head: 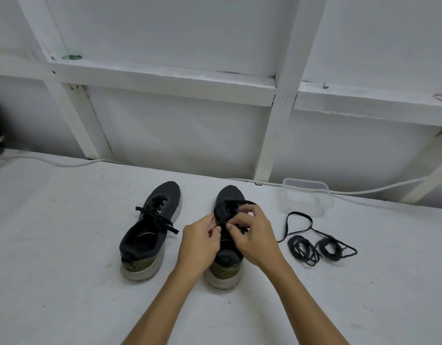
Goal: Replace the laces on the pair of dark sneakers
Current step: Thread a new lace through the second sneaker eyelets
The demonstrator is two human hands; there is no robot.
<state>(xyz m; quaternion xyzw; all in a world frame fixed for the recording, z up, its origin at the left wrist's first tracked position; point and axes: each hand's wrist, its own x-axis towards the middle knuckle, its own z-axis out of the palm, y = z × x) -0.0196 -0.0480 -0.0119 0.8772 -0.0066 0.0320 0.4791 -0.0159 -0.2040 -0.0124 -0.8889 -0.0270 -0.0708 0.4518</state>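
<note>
I am watching both hands working over the right sneaker, which is standing toes-away on the white surface. The left hand and the right hand are each pinching its black lace at the eyelets — both grips clenched on that lace, fingertips nearly touching. The left sneaker is sitting just beside it, its lace hanging loosely threaded. To the right, two coiled black laces are lying on the surface — near them, against the wall, a clear plastic container is standing.
</note>
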